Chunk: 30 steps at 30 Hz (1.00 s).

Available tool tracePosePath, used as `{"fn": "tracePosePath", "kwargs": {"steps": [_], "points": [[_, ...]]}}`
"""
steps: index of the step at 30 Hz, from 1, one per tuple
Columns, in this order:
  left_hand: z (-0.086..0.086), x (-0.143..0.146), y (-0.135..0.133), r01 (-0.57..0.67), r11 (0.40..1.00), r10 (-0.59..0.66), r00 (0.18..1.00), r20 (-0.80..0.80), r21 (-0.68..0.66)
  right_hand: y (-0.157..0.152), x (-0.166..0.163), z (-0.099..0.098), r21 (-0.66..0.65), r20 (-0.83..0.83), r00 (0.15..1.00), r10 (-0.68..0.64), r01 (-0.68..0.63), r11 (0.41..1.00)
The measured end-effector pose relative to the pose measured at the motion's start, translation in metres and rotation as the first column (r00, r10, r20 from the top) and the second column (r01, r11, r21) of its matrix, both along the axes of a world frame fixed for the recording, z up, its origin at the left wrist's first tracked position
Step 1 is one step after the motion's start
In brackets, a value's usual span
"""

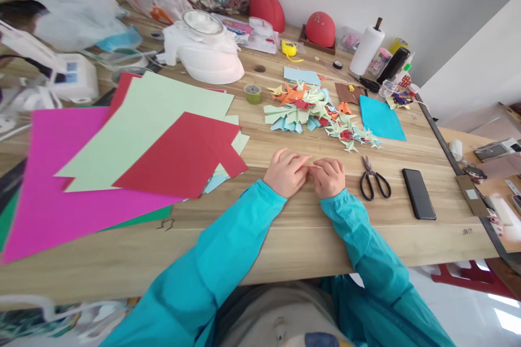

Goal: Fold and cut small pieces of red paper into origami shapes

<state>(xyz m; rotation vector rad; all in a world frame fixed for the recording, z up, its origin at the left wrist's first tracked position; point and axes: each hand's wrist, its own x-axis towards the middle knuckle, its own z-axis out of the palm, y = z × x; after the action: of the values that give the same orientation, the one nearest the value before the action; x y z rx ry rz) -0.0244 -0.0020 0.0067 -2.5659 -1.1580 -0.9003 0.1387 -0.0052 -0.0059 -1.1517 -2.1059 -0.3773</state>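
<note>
Between my fingertips, above the wooden table's middle, is a small red piece of paper (310, 167); most of it is hidden by the fingers. My left hand (286, 174) pinches it from the left, and my right hand (329, 177) pinches it from the right, the two hands nearly touching. Just beyond them lies a pile of folded paper shapes (299, 111) in pale green, orange, red and light blue. Black-handled scissors (369, 176) rest to the right of my right hand, blades slightly apart. Left of my left hand, a red sheet (183, 157) overlaps pale green sheets (150, 103).
A magenta sheet (61, 146) lies under the stack at left. A black phone (419, 194) sits near the right edge, with a blue square sheet (381, 117) behind it. At the back stand a yellow tape measure (289, 49), a white roll (367, 50) and a white bundle (207, 51).
</note>
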Motion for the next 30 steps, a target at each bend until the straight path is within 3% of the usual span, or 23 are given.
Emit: {"fn": "tracePosePath", "kwargs": {"steps": [8, 18, 26, 30], "points": [[-0.003, -0.016, 0.008, -0.048, 0.999, 0.047, 0.998, 0.033, 0.023, 0.007, 0.015, -0.001, -0.039, -0.124, 0.987, -0.101, 0.096, 0.995], [0.0, -0.017, 0.006, -0.139, 0.99, 0.137, 0.986, 0.092, 0.019, 0.007, 0.014, -0.004, -0.093, -0.232, 0.972, -0.033, 0.012, 0.996], [-0.002, -0.02, 0.008, -0.159, 0.987, 0.154, 0.981, 0.116, 0.028, 0.006, 0.013, -0.001, -0.046, -0.238, 0.971, -0.012, 0.001, 0.999], [-0.004, -0.028, 0.012, -0.206, 0.978, 0.198, 0.969, 0.15, 0.038, 0.009, 0.018, -0.002, -0.086, -0.362, 0.931, -0.045, 0.015, 0.996]]}}
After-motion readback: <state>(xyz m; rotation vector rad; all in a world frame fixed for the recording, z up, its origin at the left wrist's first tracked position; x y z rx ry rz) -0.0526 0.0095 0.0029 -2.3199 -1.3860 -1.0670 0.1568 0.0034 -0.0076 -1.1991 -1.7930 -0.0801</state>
